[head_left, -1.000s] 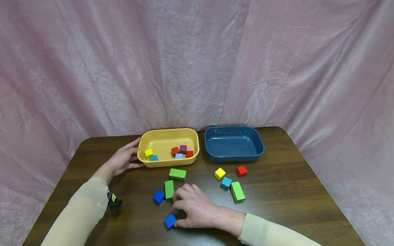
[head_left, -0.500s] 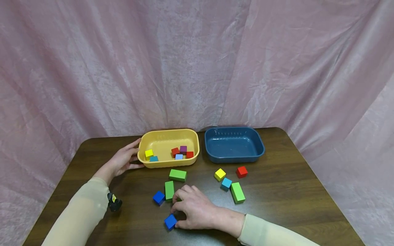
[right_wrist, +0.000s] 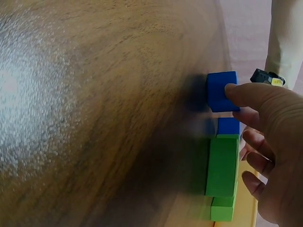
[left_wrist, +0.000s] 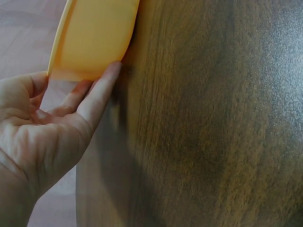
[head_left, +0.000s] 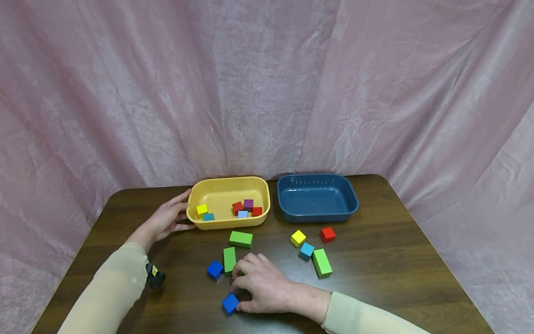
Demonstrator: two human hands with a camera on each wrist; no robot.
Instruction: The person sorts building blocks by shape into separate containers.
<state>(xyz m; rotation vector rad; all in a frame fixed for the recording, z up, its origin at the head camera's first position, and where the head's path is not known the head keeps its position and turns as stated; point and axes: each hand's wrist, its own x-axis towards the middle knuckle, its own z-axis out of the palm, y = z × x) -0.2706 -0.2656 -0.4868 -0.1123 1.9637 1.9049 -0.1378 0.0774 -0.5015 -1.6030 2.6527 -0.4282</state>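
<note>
My left hand [head_left: 168,218] holds the left end of a yellow plastic tray [head_left: 221,224]. In the left wrist view, the thumb is at the tray's rim and the fingertips reach along its outer wall. Several coloured cubes lie inside, among them a yellow cube [head_left: 202,210] and a purple cube [head_left: 248,204]. Lower down, my right hand [head_left: 267,287] pinches a blue cube [right_wrist: 221,92] with thumb and forefinger, its other fingers loosely bent. Close by are a second blue cube [head_left: 215,270] and two green blocks, one upright in view [head_left: 229,260], one crosswise [head_left: 240,239].
A dark blue tray [head_left: 317,217] stands to the right of the yellow one, by the pink curtain [head_left: 267,93]. In front of it lie a yellow cube [head_left: 298,238], a light blue cube [head_left: 306,251], a red cube [head_left: 327,234] and a green block [head_left: 322,263] on the wooden table [head_left: 388,269].
The whole head view has shifted slightly downward. Both hands, the trays and the blocks keep their places relative to one another.
</note>
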